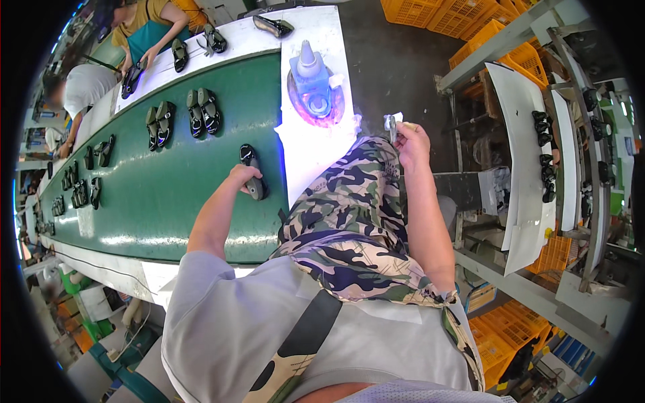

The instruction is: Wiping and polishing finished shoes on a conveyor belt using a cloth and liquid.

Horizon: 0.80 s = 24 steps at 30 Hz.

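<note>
My left hand (246, 176) is closed round the middle of a shiny black shoe (248, 156) with a grey-brown sole or lining, on the near right part of the green belt (168, 201). Beside my right knee, my right hand (412, 143) pinches a small whitish piece (392, 122) that looks like crumpled cloth or paper; its exact kind is unclear. A translucent bottle with a pointed nozzle (310, 80) stands on a round brownish dish (336, 107), on the white ledge ahead of me. Camouflage fabric (349, 201) covers my lap.
Paired shoes (203, 111) lie farther along the belt, with several more at its left end. Single shoes (272, 27) rest on the white ledge. Across the belt a person in yellow (151, 30) handles a shoe. A metal rack (571, 101) and orange crates (430, 15) stand to the right.
</note>
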{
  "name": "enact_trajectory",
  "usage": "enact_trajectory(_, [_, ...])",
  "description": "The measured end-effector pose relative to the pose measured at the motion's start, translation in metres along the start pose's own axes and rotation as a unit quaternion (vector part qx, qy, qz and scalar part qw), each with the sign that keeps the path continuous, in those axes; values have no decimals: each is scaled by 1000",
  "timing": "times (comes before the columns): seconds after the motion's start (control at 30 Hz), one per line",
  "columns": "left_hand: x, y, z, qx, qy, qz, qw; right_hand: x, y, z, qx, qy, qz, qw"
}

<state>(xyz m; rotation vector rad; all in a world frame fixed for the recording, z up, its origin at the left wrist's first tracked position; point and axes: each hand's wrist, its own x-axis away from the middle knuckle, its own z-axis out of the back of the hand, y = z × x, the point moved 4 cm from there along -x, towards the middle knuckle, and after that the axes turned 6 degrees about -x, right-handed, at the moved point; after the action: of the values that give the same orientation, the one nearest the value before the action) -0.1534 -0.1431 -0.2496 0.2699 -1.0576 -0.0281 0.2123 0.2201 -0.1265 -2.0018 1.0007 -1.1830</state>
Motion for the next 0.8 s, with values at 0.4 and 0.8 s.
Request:
enact_trajectory(0.4, [129, 106, -14, 517, -304, -410, 688, 11, -17, -36, 42, -15, 15, 999])
enact_trajectory(0.8, [282, 184, 10, -16, 297, -809, 507, 70, -61, -162, 129, -223, 163, 952])
